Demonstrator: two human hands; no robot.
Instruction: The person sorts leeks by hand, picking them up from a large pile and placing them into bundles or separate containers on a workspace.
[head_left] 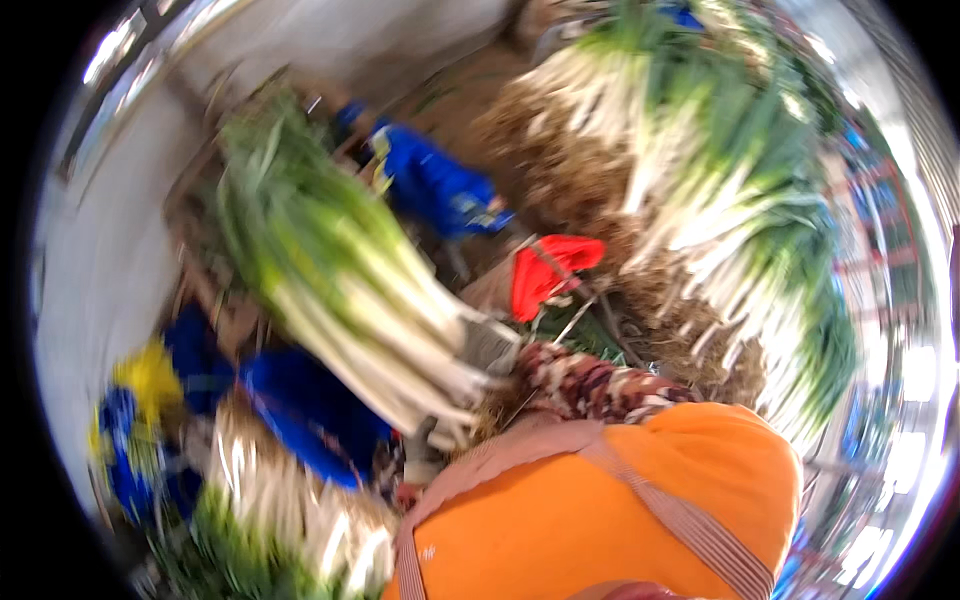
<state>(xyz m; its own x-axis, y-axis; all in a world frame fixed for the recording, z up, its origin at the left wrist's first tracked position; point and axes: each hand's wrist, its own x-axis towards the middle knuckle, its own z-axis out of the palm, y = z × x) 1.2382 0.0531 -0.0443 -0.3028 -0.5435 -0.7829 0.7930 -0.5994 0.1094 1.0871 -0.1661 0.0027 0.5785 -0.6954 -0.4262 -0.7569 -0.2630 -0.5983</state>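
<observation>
A bunch of long leeks [330, 270] lies diagonally across the middle, green tops toward the upper left, white stems and roots near my body. My right hand [485, 345], in a grey glove below a camouflage sleeve, is closed on the stems' right side. My left hand [425, 448], gloved too and partly hidden, grips the lower left side by the roots. The orange garment [620, 500] with striped straps on my body fills the lower part. The picture is blurred.
Piles of leeks [720, 200] with shaggy roots line the right; another pile [280, 490] lies lower left. Blue cloths or bags [430, 180] [300, 410], a red one [550, 275] and a yellow one [145, 375] lie around. A pale wall [90, 280] bounds the left.
</observation>
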